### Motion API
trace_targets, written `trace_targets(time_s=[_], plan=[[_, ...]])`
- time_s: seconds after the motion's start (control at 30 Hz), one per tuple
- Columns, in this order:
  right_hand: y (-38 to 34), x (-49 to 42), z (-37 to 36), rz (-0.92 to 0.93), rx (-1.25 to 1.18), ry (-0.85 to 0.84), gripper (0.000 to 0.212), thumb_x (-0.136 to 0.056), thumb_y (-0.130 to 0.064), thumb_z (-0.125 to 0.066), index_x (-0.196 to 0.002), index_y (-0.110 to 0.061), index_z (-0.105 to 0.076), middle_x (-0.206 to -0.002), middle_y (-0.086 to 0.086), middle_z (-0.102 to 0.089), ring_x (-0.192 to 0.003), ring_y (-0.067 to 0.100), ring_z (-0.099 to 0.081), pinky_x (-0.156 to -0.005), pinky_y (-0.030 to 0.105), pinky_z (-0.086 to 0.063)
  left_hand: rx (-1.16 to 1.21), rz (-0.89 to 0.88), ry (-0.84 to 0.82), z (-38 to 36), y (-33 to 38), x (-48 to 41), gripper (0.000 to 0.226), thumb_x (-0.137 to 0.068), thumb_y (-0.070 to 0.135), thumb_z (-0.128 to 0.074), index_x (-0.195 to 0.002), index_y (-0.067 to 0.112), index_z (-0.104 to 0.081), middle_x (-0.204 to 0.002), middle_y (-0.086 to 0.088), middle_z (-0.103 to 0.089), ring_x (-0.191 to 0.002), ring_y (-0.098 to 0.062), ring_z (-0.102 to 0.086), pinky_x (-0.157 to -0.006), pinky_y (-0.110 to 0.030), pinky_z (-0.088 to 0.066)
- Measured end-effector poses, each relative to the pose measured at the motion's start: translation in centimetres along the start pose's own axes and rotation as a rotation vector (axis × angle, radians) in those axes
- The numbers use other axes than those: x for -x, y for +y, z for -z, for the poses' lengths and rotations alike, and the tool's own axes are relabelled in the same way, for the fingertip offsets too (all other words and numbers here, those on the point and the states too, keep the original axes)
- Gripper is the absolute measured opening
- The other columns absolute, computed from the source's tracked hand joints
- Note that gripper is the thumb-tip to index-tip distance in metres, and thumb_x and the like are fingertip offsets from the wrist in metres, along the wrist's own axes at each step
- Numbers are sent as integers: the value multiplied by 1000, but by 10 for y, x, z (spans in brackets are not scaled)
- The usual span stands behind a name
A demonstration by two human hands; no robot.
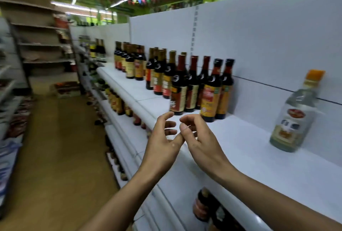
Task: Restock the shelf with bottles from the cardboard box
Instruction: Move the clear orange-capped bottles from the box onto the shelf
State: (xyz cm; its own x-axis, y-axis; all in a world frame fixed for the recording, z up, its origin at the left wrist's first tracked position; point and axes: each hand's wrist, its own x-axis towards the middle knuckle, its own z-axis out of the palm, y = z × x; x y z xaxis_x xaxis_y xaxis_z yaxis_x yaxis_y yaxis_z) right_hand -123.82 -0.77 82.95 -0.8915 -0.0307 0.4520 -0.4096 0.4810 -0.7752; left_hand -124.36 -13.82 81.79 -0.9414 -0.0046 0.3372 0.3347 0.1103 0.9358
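White shelf (pixel 240 138), head view: dark bottles (pixel 192 86) stand upright and crowded at its left and middle. One clear bottle with an orange cap (pixel 292 119) stands well apart to the right, bare board between. The front edge is rounded, with the aisle floor (pixel 55 156) at left. The left hand (pixel 161 142) and right hand (pixel 201 142) hover over that edge, fingers loosely curled, holding nothing and touching each other.

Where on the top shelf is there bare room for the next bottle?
Widest bare patch: top shelf between the rightmost dark bottles and the lone clear bottle, back panel to front edge. More bare shelf right of the clear bottle. Crowded: the dark bottles stand packed in rows leftward.
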Motion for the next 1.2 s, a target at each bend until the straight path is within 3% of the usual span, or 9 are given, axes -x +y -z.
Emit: trace_targets(time_s=[0.13,0.27,0.4,0.5,0.6,0.73,1.03,1.2], plan=[[-26,12,-76,23,-59,-173,22,-106,-36,-49,-125,-27,-55,-120,-13,-63,-108,1,-61,-92,26,-53,-65,33,118,80,-18,29,47,-96,30,-69,-137,35,-48,-119,15,-62,-111,0,-63,-87,-21,-55],[-51,36,-145,30,-107,-321,23,-106,-37,-49,-127,-28,-52,-116,-13,-62,-95,-4,-62,-76,13,-51,-95,105,237,159,-40,66,45,-95,24,-71,-133,34,-50,-120,7,-62,-110,-7,-63,-89,-23,-55],[-60,63,-207,-1,-153,-415,23,-105,-38,-51,-126,-30,-54,-120,-12,-64,-106,1,-63,-86,23,-53,-147,170,284,217,-63,103,40,-95,16,-71,-127,33,-55,-115,6,-65,-105,-6,-65,-80,-13,-53],[-62,88,-251,-30,-182,-464,23,-105,-35,-52,-126,-28,-56,-119,-14,-64,-106,-4,-61,-85,13,-49,-177,220,318,250,-84,131,37,-94,13,-71,-118,36,-56,-113,5,-66,-104,-6,-66,-81,-10,-52],[-58,110,-287,-66,-206,-510,24,-104,-34,-53,-127,-26,-57,-119,-15,-64,-106,-6,-59,-85,10,-48,-200,295,358,275,-107,157,36,-94,17,-72,-124,31,-58,-113,5,-67,-105,-8,-66,-82,-13,-53],[-45,132,-321,-106,-209,-592,22,-103,-37,-54,-124,-31,-58,-118,-19,-64,-105,-5,-61,-86,13,-50,-215,398,398,292,-132,187,34,-95,21,-71,-128,26,-61,-114,7,-69,-106,-6,-66,-87,-21,-56],[17,154,-362,-92,-146,-792,22,-102,-28,-59,-124,-30,-61,-117,-19,-64,-103,-5,-61,-82,11,-50,-251,576,455,284,-200,227,31,-96,28,-70,-126,28,-62,-113,12,-67,-103,0,-65,-82,-13,-53],[81,176,-386,-124,-114,-905,25,-101,-28,-61,-125,-29,-61,-116,-16,-66,-100,-6,-62,-85,20,-53,-266,689,490,262,-265,256,33,-96,28,-70,-128,30,-62,-113,11,-67,-103,-1,-65,-82,-13,-53]])
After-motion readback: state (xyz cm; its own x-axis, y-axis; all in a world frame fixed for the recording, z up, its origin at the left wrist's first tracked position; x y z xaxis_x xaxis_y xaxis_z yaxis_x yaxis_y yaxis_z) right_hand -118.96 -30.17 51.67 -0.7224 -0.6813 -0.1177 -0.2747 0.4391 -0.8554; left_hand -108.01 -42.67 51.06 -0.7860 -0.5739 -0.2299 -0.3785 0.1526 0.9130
